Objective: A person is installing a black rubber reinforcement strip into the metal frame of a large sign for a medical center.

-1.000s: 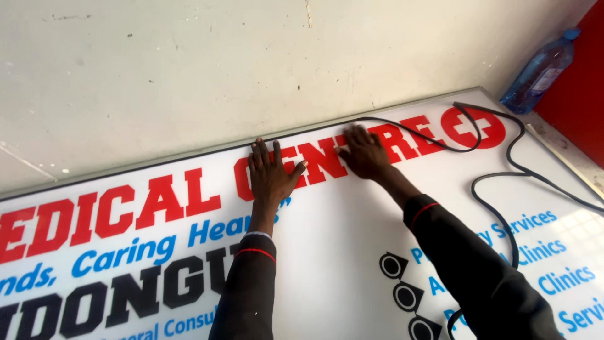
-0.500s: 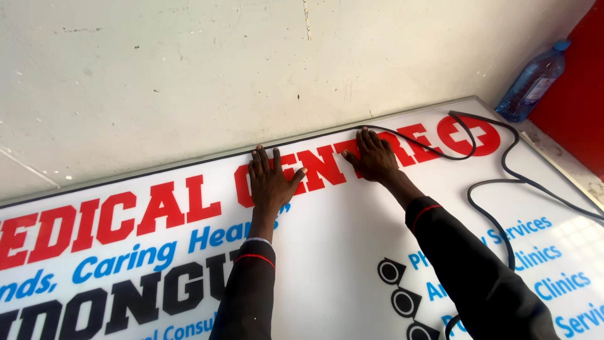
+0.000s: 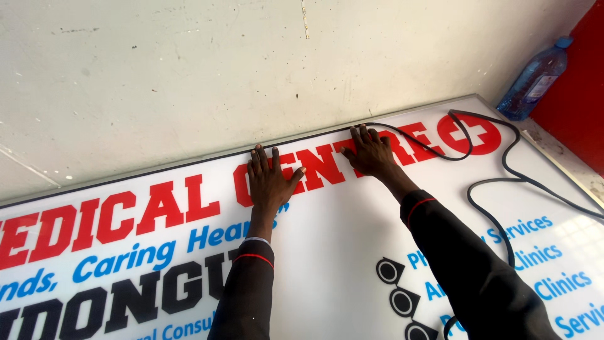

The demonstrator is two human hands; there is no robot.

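A large white sign panel [image 3: 340, 252] with red, blue and black lettering lies flat in front of me. My left hand [image 3: 269, 179] lies flat on it near its far edge, fingers spread. My right hand [image 3: 371, 151] presses down further right at the same edge, fingertips on a thin black rubber strip [image 3: 478, 182]. The strip runs along the panel's far edge to my fingers, then loops loosely over the right part of the sign. Both arms wear dark sleeves with a red band at the cuff.
A pale, scuffed floor [image 3: 189, 75] lies beyond the sign's far edge. A blue-tinted plastic water bottle [image 3: 535, 79] stands at the upper right next to a red wall [image 3: 579, 107].
My right hand has slid to the right along the sign's far edge. The left hand has stayed flat in about the same place.
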